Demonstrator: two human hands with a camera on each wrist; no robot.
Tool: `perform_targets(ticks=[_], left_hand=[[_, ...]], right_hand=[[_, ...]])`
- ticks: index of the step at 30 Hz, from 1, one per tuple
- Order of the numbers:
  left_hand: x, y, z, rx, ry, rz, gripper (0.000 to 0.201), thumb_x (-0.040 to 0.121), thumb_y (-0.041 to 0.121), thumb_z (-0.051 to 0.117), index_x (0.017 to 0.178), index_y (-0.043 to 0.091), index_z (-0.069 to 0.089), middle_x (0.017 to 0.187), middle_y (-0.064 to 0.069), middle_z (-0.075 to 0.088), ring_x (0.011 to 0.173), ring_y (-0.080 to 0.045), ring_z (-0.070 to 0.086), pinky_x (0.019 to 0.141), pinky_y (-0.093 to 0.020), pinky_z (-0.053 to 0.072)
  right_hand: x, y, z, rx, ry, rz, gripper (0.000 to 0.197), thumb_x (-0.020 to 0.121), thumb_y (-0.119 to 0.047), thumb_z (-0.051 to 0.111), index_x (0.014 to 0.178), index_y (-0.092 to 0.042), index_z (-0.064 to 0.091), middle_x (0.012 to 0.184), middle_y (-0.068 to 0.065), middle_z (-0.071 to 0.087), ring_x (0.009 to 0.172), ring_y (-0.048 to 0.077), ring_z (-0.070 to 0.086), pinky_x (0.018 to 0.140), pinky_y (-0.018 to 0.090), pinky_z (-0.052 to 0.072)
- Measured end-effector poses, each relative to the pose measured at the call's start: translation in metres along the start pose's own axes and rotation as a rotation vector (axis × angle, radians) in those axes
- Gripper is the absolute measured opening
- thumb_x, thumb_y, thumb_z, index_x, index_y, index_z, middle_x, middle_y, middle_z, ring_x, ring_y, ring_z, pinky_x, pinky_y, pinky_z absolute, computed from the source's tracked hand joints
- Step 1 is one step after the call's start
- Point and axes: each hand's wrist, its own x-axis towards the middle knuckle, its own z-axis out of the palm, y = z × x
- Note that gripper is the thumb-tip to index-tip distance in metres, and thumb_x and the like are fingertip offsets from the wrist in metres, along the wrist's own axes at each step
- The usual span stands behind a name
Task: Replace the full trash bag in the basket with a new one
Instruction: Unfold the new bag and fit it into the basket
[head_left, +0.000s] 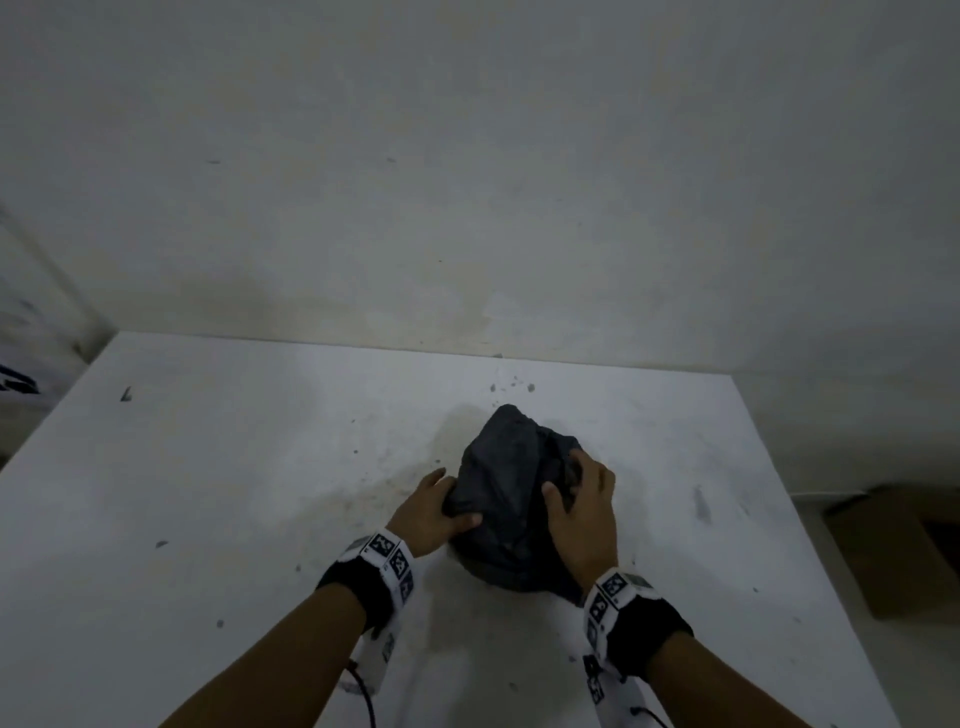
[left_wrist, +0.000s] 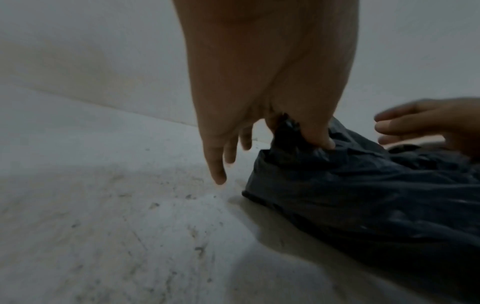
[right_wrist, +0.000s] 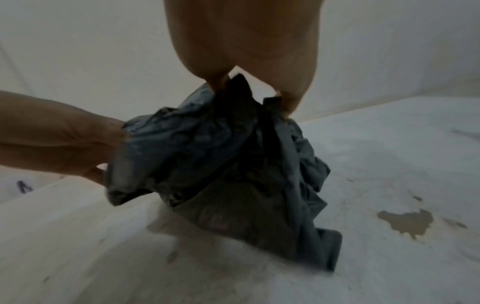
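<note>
A crumpled black trash bag (head_left: 511, 499) lies on a white table (head_left: 234, 493), right of centre. My left hand (head_left: 441, 512) pinches a fold at the bag's left edge between thumb and forefinger; in the left wrist view the other fingers (left_wrist: 218, 162) hang straight beside the trash bag (left_wrist: 363, 195). My right hand (head_left: 579, 506) grips the bunched plastic on the bag's right side. In the right wrist view the trash bag (right_wrist: 233, 160) is lifted at the top by my right hand's fingers (right_wrist: 221, 82), with the left hand (right_wrist: 64, 139) holding its left side. No basket is in view.
The table is scuffed and stained, with a brown patch (right_wrist: 407, 223) to the right of the bag. A pale wall (head_left: 467, 182) rises behind the table's far edge. A brown cardboard box (head_left: 904, 551) sits on the floor past the table's right edge.
</note>
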Motion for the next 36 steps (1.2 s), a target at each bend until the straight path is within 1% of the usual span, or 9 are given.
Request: perform_targets(ticks=[3,5,8,14,17,21,25,28,36], left_hand=[[0.006,0.0,0.004,-0.119,0.031,0.041,0.058,0.087,0.056,0.055,0.132,0.02,0.049,0.135,-0.003,0.054,0.127,-0.024,0.05,0.102,-0.035,0.041],[0.008,-0.003,0.002,-0.139,0.081,0.051,0.049,0.094,0.049,0.051,0.135,0.023,0.046,0.134,-0.001,0.056,0.122,-0.023,0.054,0.1,-0.032,0.042],[0.007,-0.009,-0.006,-0.176,0.184,-0.005,0.05,0.095,0.051,0.046,0.136,0.023,0.045,0.131,0.0,0.056,0.119,-0.023,0.055,0.097,-0.029,0.042],[-0.001,-0.007,-0.025,-0.298,0.504,-0.067,0.049,0.086,0.056,0.048,0.102,0.01,0.044,0.084,-0.004,0.059,0.08,-0.025,0.06,0.063,-0.03,0.045],[-0.002,-0.021,-0.026,-0.221,0.513,-0.174,0.054,0.085,0.06,0.05,0.104,0.01,0.041,0.091,-0.008,0.058,0.084,-0.028,0.059,0.07,-0.034,0.047],[-0.008,-0.047,-0.016,-0.184,0.389,-0.368,0.077,0.081,0.06,0.061,0.133,0.009,0.037,0.134,-0.018,0.037,0.119,-0.036,0.05,0.099,-0.04,0.043],[-0.026,-0.047,-0.013,0.103,0.644,-0.036,0.063,0.089,0.063,0.045,0.132,0.017,0.052,0.14,-0.01,0.045,0.126,-0.03,0.047,0.104,-0.042,0.041],[-0.038,-0.036,-0.003,0.279,0.435,0.353,0.058,0.091,0.067,0.03,0.124,0.032,0.063,0.138,0.011,0.051,0.124,-0.006,0.047,0.106,-0.024,0.036],[-0.037,-0.078,0.014,0.82,0.05,0.358,0.025,0.082,0.055,0.045,0.075,0.043,0.066,0.14,0.0,0.054,0.125,-0.025,0.054,0.091,-0.047,0.053]], right_hand=[[0.013,0.006,-0.001,0.099,-0.084,0.418,0.096,0.083,-0.054,0.066,0.154,-0.019,0.011,0.153,0.012,0.03,0.134,0.033,0.041,0.108,0.043,0.038],[0.025,0.016,-0.001,0.274,-0.233,0.562,0.084,0.078,-0.048,0.074,0.143,-0.009,0.039,0.142,0.015,0.048,0.125,0.033,0.052,0.106,0.045,0.042],[0.036,0.017,-0.003,0.354,-0.21,0.445,0.025,0.082,-0.011,0.073,0.106,-0.004,0.067,0.117,0.021,0.066,0.105,0.035,0.063,0.096,0.05,0.05],[0.037,-0.013,-0.016,0.184,0.194,-0.125,0.027,0.097,-0.009,0.052,0.124,-0.012,0.056,0.116,0.003,0.063,0.104,0.017,0.058,0.093,0.03,0.046],[0.028,-0.004,-0.01,0.0,0.11,-0.24,0.033,0.1,-0.012,0.047,0.132,-0.014,0.053,0.119,0.004,0.06,0.106,0.015,0.054,0.093,0.023,0.039],[0.017,0.016,0.0,-0.297,-0.245,0.242,0.059,0.099,-0.041,0.045,0.152,-0.026,0.024,0.154,0.015,0.027,0.135,0.036,0.034,0.11,0.042,0.032],[-0.008,-0.004,0.005,-0.35,0.051,-0.287,0.053,0.099,-0.049,0.035,0.147,-0.027,0.037,0.154,0.003,0.033,0.139,0.026,0.03,0.109,0.044,0.029],[-0.029,0.005,0.017,-0.584,-0.234,-0.594,0.052,0.099,-0.056,0.027,0.147,-0.036,0.036,0.154,-0.003,0.036,0.143,0.025,0.027,0.11,0.044,0.026],[-0.036,0.028,0.03,-0.841,-0.73,-0.17,0.1,0.057,-0.082,-0.018,0.15,-0.049,-0.003,0.162,-0.012,-0.005,0.15,0.024,-0.005,0.118,0.052,0.002]])
